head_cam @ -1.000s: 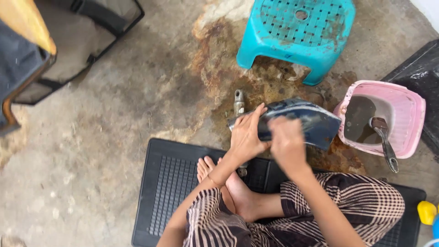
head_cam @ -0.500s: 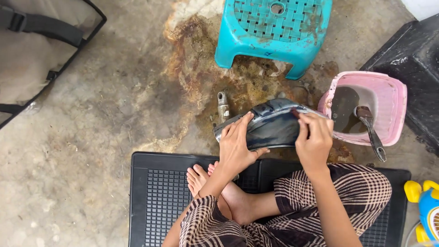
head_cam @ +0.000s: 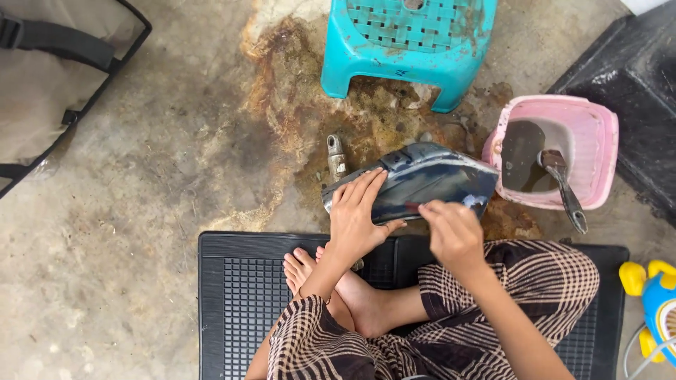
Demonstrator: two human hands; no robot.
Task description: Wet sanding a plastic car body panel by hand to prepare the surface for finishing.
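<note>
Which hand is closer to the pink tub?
The right hand. It rubs the dark blue panel near the end beside the pink tub. The left hand lies flat on the panel's far end, farther from the tub.

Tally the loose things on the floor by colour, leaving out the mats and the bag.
Teal: 1, stool
Pink: 1, tub
Dark blue: 1, curved panel
Yellow and blue: 1, toy
Grey metal: 1, small part
Total: 5
</note>
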